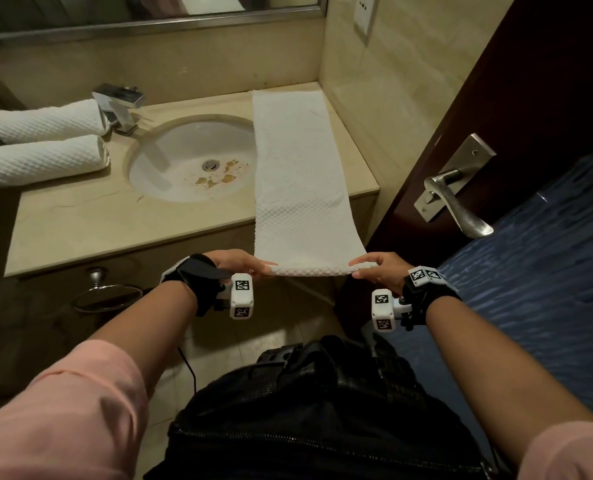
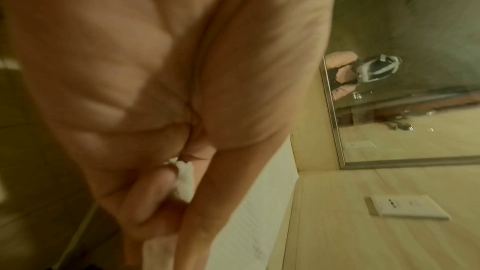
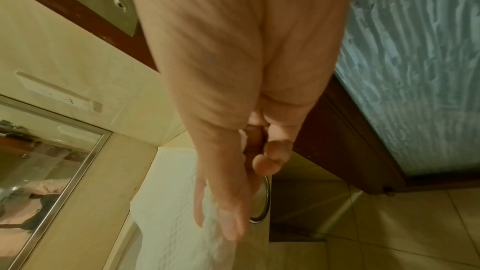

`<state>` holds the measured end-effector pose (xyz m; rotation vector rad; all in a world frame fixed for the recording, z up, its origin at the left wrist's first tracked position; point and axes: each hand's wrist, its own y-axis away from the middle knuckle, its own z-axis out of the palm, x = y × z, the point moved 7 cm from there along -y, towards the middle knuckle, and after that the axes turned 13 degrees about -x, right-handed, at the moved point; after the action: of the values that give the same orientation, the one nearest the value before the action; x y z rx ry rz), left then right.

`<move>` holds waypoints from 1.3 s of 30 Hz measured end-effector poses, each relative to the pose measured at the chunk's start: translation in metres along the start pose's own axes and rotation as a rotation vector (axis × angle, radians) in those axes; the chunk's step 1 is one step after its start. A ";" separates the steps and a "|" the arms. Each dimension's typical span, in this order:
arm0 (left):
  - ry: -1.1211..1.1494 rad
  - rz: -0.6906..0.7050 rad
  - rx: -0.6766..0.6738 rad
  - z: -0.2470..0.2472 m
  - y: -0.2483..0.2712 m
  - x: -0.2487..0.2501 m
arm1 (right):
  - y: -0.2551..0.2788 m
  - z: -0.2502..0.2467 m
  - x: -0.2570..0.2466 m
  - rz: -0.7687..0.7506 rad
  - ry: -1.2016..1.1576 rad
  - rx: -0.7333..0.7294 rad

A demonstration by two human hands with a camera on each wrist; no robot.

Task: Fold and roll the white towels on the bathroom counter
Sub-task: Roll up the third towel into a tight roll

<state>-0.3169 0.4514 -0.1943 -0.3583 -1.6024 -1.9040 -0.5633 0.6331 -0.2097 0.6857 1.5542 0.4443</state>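
A long white towel (image 1: 298,174), folded into a narrow strip, lies on the right end of the beige counter (image 1: 90,226) and hangs past its front edge. My left hand (image 1: 250,266) pinches the near left corner of the strip. My right hand (image 1: 364,266) pinches the near right corner. In the left wrist view a bit of the towel (image 2: 185,180) shows between thumb and fingers of my left hand (image 2: 171,174). In the right wrist view my right hand (image 3: 233,202) lies over the towel (image 3: 171,202) edge. Two rolled white towels (image 1: 45,143) lie at the counter's left.
A round sink (image 1: 191,161) with brown stains sits left of the strip, with a chrome tap (image 1: 118,105) behind it. A dark door with a metal handle (image 1: 458,202) stands open at the right. A towel ring (image 1: 104,296) hangs below the counter. A mirror (image 1: 149,12) lines the back wall.
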 end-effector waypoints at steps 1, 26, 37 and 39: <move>-0.025 0.014 0.017 -0.001 0.000 0.002 | 0.001 0.001 -0.002 -0.004 -0.014 -0.006; 0.034 0.011 0.407 -0.023 -0.015 0.007 | -0.040 -0.019 0.011 0.247 0.145 -0.119; 0.259 -0.031 0.494 -0.013 -0.006 0.002 | -0.029 -0.011 0.009 0.296 -0.267 0.025; 0.295 -0.026 0.490 -0.012 -0.004 -0.001 | -0.052 -0.020 0.028 0.323 -0.292 0.009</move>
<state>-0.3167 0.4406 -0.2005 0.1438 -1.7962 -1.4327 -0.5918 0.6155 -0.2624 0.9694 1.1747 0.5493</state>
